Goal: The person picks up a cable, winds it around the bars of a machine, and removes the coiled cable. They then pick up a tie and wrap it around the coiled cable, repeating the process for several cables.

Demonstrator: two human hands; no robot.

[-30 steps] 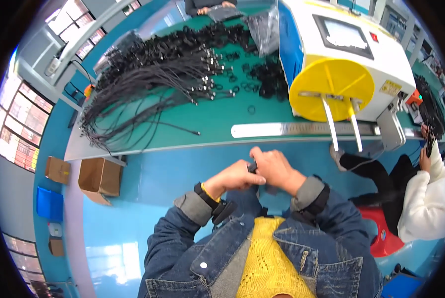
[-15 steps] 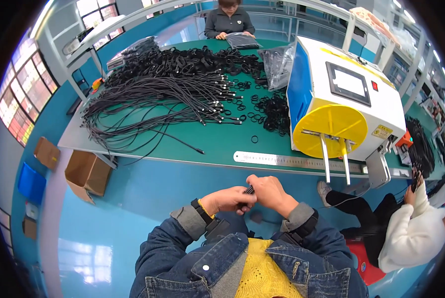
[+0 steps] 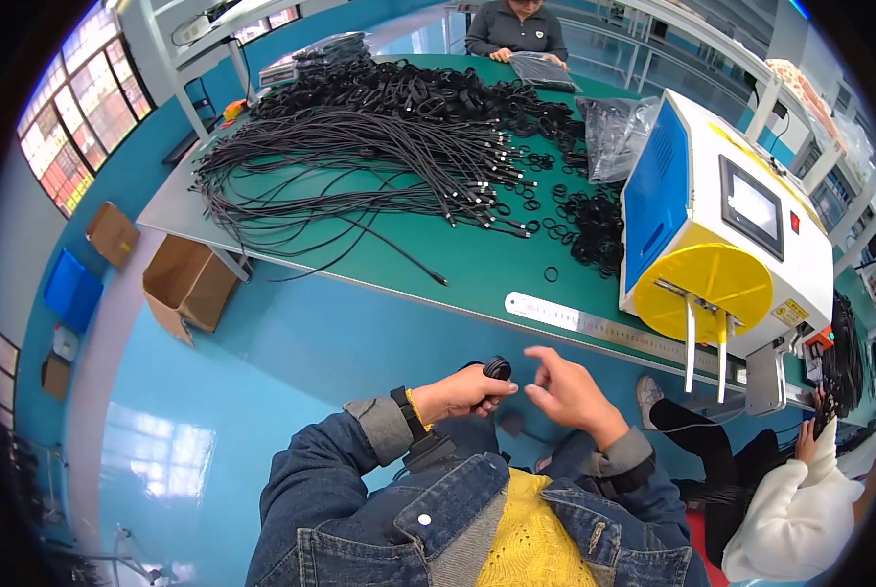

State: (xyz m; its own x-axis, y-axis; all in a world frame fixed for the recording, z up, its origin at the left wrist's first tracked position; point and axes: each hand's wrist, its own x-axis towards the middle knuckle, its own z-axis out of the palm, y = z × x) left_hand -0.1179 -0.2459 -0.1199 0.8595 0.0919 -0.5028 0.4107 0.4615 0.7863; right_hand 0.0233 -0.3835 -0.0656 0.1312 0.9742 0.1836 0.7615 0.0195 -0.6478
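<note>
My left hand is closed around a small coiled black cable, whose loops stick up above the thumb. My right hand is just to the right of the coil and apart from it, with thumb and forefinger spread and nothing between them. Both hands are in front of the table's near edge. Beyond them, a metal ruler lies along that edge of the green-topped table. A pile of long black cables with metal plug ends spreads over the table's left half.
A white and blue machine with a yellow disc and two prongs stands at right. Black rings lie beside it, near a clear plastic bag. One person sits across the table, another at right. A cardboard box is on the floor.
My right hand has come away from my left and opened. The black coil, earlier mostly hidden between both hands, now shows in my left hand. The whole view has shifted.
</note>
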